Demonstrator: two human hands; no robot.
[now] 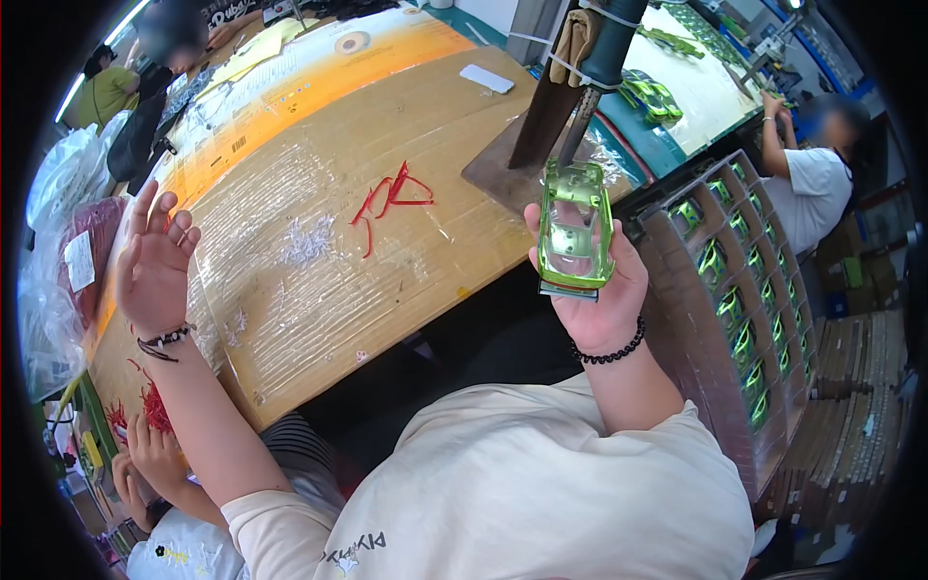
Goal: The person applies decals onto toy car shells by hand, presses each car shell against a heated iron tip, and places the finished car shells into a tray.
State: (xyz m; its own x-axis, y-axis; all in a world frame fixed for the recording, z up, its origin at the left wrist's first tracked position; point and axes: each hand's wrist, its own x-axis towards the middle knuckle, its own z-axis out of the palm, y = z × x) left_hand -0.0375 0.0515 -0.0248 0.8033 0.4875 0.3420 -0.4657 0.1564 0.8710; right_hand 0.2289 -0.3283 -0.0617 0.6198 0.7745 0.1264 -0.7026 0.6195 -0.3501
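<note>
A shiny green toy car body shell point(574, 232) lies in my right hand point(619, 280), with the fingers curled round its sides and the palm beneath it. Window openings show in the shell. My left hand point(158, 256) is raised over the left part of the table, palm up and fingers apart, holding nothing. Red strips point(394, 193) and a small heap of white shreds point(309, 242) lie on the cardboard-covered table point(387, 309) between my hands.
A metal post point(541, 116) on a base plate stands beyond my right hand. To the right, a divided box point(667, 251) holds several green shells. Co-workers sit at lower left point(193, 551), far left point(116, 92) and right point(812, 184). Plastic bags point(58, 319) lie at left.
</note>
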